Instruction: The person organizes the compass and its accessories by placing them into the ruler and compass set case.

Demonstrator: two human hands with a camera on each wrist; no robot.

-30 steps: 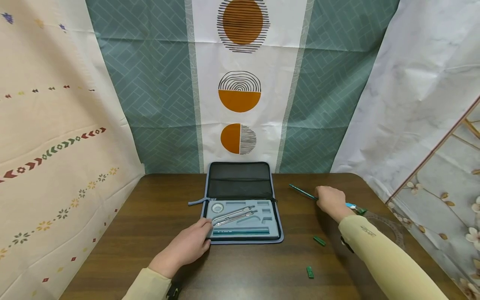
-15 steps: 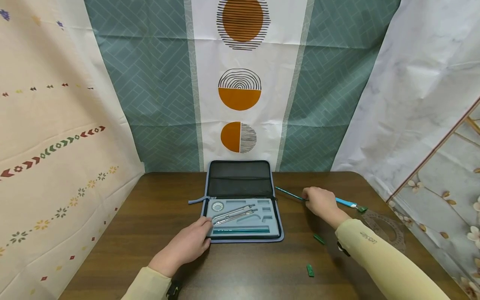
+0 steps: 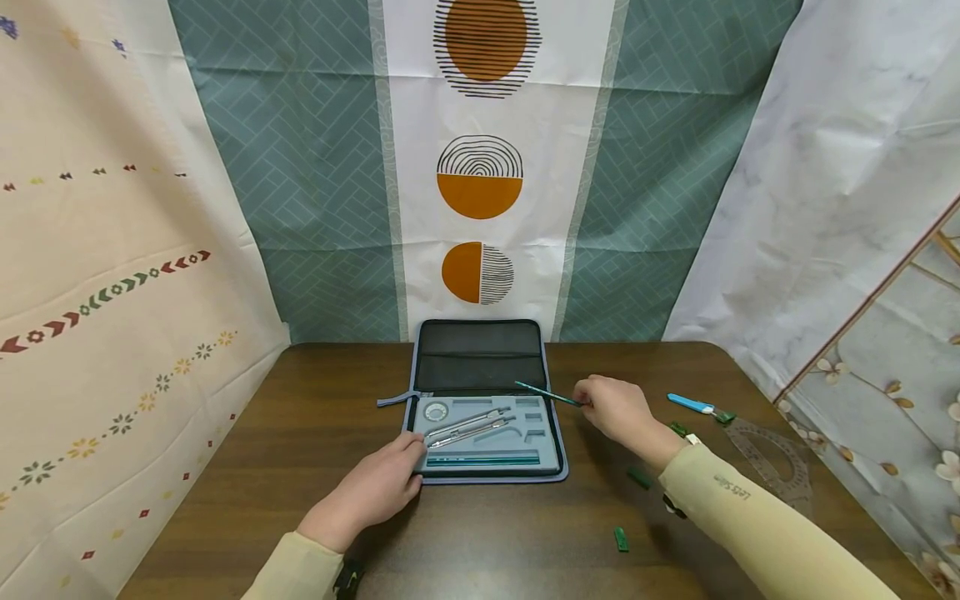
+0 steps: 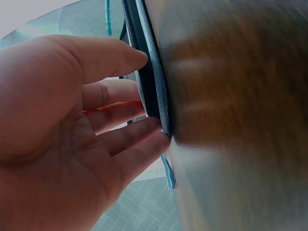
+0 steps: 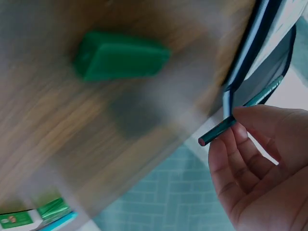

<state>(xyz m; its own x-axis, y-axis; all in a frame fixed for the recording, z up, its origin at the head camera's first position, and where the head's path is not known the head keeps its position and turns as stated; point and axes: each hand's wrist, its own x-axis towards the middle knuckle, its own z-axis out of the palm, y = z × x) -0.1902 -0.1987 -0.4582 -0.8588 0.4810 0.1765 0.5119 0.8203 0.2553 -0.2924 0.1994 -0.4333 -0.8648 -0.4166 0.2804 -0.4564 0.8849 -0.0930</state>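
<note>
While the left hand (image 3: 371,492) touches the case (image 3: 480,375), the right hand (image 3: 615,412) pinches a pencil (image 3: 547,394)

Held near one end, the pencil points left and away across the case's right edge, slantwise to the front slot (image 3: 487,453), which lies left and nearer. The left fingers look loosely extended. The right hand's fingers hide part of the pencil; whether it touches the case is unclear.

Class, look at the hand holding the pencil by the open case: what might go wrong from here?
The pencil might tip or slip, since the right hand pinches it near one end. Its free length reaches over the right edge of the case, so lowering it could nudge the metal drawing tools inside. The right sleeve passes close to a green block and may brush it aside.
</note>
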